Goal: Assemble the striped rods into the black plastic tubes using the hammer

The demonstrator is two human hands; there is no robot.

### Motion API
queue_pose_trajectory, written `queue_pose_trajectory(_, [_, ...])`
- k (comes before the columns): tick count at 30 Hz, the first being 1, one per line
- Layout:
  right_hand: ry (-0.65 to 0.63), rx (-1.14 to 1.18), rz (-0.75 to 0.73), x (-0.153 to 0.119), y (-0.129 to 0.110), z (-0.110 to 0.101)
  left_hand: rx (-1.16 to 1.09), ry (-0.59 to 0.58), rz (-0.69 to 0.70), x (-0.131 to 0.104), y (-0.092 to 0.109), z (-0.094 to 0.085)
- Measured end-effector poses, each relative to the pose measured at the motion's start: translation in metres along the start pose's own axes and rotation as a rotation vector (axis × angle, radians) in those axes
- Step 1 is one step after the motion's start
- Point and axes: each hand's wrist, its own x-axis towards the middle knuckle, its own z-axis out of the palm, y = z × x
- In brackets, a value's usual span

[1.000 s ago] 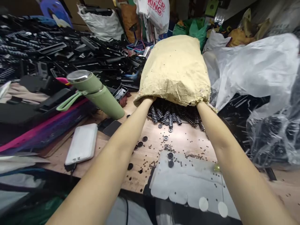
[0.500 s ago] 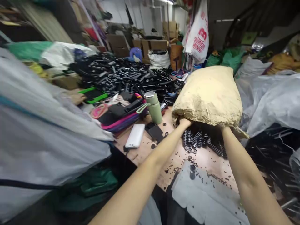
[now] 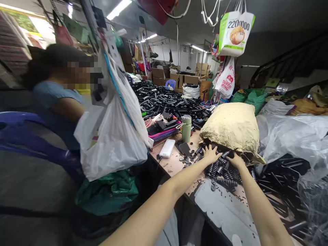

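A bulging cream sack [image 3: 230, 124] lies on the tabletop, its mouth facing me. Black ribbed cylinders [image 3: 221, 169] lie heaped at the mouth. My left hand [image 3: 212, 154] rests on this heap, fingers spread, just below the sack's left edge. Beside the right part of the mouth, my right hand [image 3: 236, 160] touches the heap with its fingers apart; some fingertips are hidden among the pieces. Small black rings [image 3: 188, 160] lie left of my left hand. Tiny dark bits are scattered over a grey sheet [image 3: 225, 208] nearer to me.
A green flask [image 3: 186, 129], a white power bank [image 3: 167, 148] and a pink-rimmed tray [image 3: 164, 134] stand to the left. Behind them spreads a big pile of black parts [image 3: 169, 100]. A white plastic bag [image 3: 112, 143] hangs left; a person [image 3: 58, 102] sits beyond. Clear plastic [image 3: 294, 133] covers the right.
My hands have come from under the sack's mouth onto the black cylinders. More cylinders lie outside the sack, in a larger heap. The view has swung up and left, bringing the seated person in.
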Motion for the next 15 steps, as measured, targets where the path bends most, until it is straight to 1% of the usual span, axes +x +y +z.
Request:
queue_pose_trajectory(2, [0.073,0.044,-0.034,-0.017,0.010,-0.002,-0.013,0.037,0.039,-0.028,0.004,0.003])
queue_pose_trajectory(4, [0.175,0.125,-0.080,-0.035,0.029,-0.004,-0.021,0.035,0.144,-0.064,0.004,0.012])
queue_pose_trajectory(5, [0.235,0.157,-0.099,-0.045,0.043,-0.004,-0.025,0.009,0.211,-0.084,0.003,0.018])
queue_pose_trajectory(6, [0.292,0.176,-0.104,-0.054,0.060,-0.003,-0.030,-0.042,0.277,-0.104,0.000,0.025])
queue_pose_trajectory(7, [0.360,0.161,-0.101,-0.062,0.079,0.000,-0.037,-0.073,0.332,-0.124,-0.003,0.031])
queue_pose_trajectory(8, [0.442,0.105,-0.053,-0.070,0.100,0.004,-0.044,-0.096,0.383,-0.141,-0.006,0.036])
queue_pose_trajectory(9, [0.533,0.060,0.049,-0.076,0.122,0.010,-0.050,-0.103,0.416,-0.155,-0.009,0.041])
queue_pose_trajectory(10, [0.602,0.046,0.165,-0.081,0.142,0.015,-0.054,-0.099,0.434,-0.167,-0.012,0.044])
queue_pose_trajectory(11, [0.621,0.065,0.282,-0.085,0.161,0.021,-0.057,-0.090,0.438,-0.174,-0.013,0.046])
queue_pose_trajectory(12, [0.602,0.095,0.347,-0.088,0.176,0.026,-0.059,-0.078,0.431,-0.179,-0.014,0.047])
queue_pose_trajectory(13, [0.574,0.092,0.321,-0.090,0.188,0.030,-0.060,-0.066,0.419,-0.181,-0.015,0.048])
queue_pose_trajectory(14, [0.558,0.102,0.346,-0.091,0.198,0.031,-0.061,-0.052,0.407,-0.182,-0.015,0.048])
queue_pose_trajectory(15, [0.534,0.106,0.297,-0.092,0.204,0.030,-0.060,-0.036,0.398,-0.181,-0.015,0.048])
